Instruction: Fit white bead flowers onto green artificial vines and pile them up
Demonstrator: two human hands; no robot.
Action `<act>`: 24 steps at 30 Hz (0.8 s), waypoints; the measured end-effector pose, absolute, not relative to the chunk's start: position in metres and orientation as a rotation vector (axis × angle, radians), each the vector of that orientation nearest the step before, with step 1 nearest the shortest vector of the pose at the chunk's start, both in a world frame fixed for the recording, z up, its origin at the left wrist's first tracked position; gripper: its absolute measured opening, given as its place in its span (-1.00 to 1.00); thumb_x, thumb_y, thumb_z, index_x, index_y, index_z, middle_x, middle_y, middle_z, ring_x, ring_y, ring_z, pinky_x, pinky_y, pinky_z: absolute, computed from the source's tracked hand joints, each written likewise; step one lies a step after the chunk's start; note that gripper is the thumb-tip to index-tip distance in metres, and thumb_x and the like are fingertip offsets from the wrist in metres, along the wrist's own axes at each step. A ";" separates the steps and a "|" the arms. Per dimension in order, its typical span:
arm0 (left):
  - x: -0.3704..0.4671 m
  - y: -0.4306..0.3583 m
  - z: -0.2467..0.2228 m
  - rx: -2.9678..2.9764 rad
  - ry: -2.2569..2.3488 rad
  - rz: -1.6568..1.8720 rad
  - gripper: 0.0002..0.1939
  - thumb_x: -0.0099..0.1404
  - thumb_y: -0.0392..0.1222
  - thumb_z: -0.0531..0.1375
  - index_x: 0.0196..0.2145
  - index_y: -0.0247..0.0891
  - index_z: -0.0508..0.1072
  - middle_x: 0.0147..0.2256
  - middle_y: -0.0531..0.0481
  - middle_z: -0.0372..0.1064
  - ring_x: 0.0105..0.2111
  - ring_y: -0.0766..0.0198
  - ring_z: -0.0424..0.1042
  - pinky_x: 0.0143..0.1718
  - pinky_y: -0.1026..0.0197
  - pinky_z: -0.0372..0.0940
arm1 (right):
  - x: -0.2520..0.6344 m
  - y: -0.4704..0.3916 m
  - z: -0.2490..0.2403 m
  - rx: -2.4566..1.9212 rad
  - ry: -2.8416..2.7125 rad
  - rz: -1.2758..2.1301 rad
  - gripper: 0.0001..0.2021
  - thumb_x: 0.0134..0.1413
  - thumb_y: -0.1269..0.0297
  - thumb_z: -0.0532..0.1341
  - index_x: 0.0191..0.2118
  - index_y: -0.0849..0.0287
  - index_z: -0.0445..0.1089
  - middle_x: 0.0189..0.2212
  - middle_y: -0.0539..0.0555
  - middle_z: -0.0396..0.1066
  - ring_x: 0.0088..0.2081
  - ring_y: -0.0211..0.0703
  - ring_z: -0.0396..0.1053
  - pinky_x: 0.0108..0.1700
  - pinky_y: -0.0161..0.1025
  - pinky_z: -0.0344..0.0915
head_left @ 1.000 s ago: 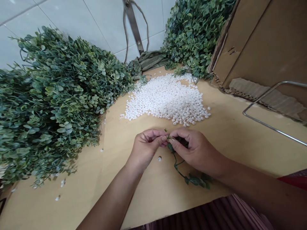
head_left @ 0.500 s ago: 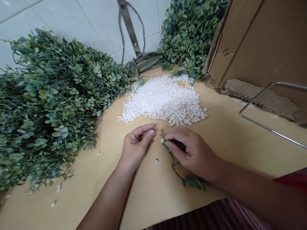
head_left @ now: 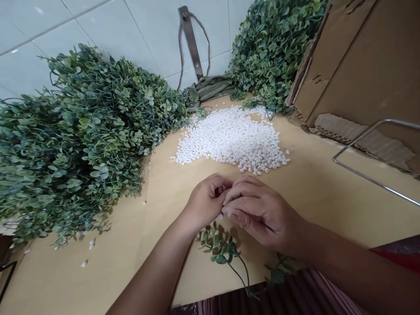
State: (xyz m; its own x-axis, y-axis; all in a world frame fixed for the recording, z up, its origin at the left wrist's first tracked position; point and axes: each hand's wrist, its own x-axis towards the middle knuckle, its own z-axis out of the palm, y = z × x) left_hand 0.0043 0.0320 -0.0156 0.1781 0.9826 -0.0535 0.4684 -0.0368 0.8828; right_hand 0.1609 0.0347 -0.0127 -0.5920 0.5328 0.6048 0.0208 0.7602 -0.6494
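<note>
Just in front of the bead pile, my left hand (head_left: 208, 199) and my right hand (head_left: 262, 210) meet with fingertips together. Both are closed in a pinch, and their fingers hide whatever is between them. Right below the fingertips, a white bead (head_left: 221, 215) shows. A leafy green artificial sprig (head_left: 221, 249) spreads beneath the hands, its thin stem curving down past the table's front edge; more leaves (head_left: 277, 273) show under my right wrist. Where the sprig meets my fingers is hidden. Beyond the hands lies a heap of small white beads (head_left: 229, 135).
Bushy artificial greenery (head_left: 98, 131) is piled on the left, with another bunch (head_left: 272, 48) at the back. A cardboard box (head_left: 367, 65) and a bent metal wire frame (head_left: 367, 173) stand on the right. Several loose beads (head_left: 84, 263) lie on the tan tabletop (head_left: 157, 210).
My left hand has moved right to meet my right hand, and its fingers have closed. The leafy sprig now spreads below both hands. The view has shifted slightly left.
</note>
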 end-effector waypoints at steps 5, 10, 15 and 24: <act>0.000 0.032 -0.013 1.744 1.409 0.800 -0.82 0.18 -0.30 0.09 -0.30 -0.29 0.48 -0.31 -0.09 0.44 -0.28 0.22 0.41 -0.24 0.19 0.29 | 0.165 0.039 -0.020 -0.573 -2.129 0.667 -0.84 0.11 0.45 0.11 -0.45 0.28 0.37 -0.46 0.14 0.34 -0.31 -0.14 0.23 -0.21 -0.17 0.22; -0.021 0.014 0.008 1.846 1.500 0.717 -0.86 0.20 -0.23 0.14 -0.32 -0.28 0.49 -0.34 -0.06 0.43 -0.37 0.28 0.39 -0.33 0.25 0.27 | 0.173 0.044 -0.022 -0.715 -2.011 0.632 -0.87 0.09 0.45 0.12 -0.45 0.26 0.33 -0.50 0.10 0.32 -0.37 -0.16 0.24 -0.28 -0.20 0.21; -0.037 -0.028 0.025 1.925 1.567 0.520 -0.83 0.19 -0.16 0.17 -0.25 -0.18 0.49 -0.30 -0.02 0.39 -0.33 0.29 0.39 -0.34 0.28 0.26 | 0.174 0.040 -0.015 -0.614 -2.067 0.784 -0.84 0.10 0.38 0.13 -0.48 0.25 0.32 -0.53 0.08 0.30 -0.41 -0.20 0.24 -0.32 -0.25 0.20; -0.031 -0.065 0.001 1.810 1.514 0.689 -0.87 0.22 -0.22 0.15 -0.25 -0.25 0.42 -0.26 -0.06 0.35 -0.26 0.29 0.37 -0.24 0.27 0.27 | 0.169 0.028 -0.014 -0.751 -2.097 1.199 -0.79 0.09 0.24 0.12 -0.48 0.23 0.32 -0.54 0.01 0.27 -0.48 -0.26 0.23 -0.43 -0.32 0.16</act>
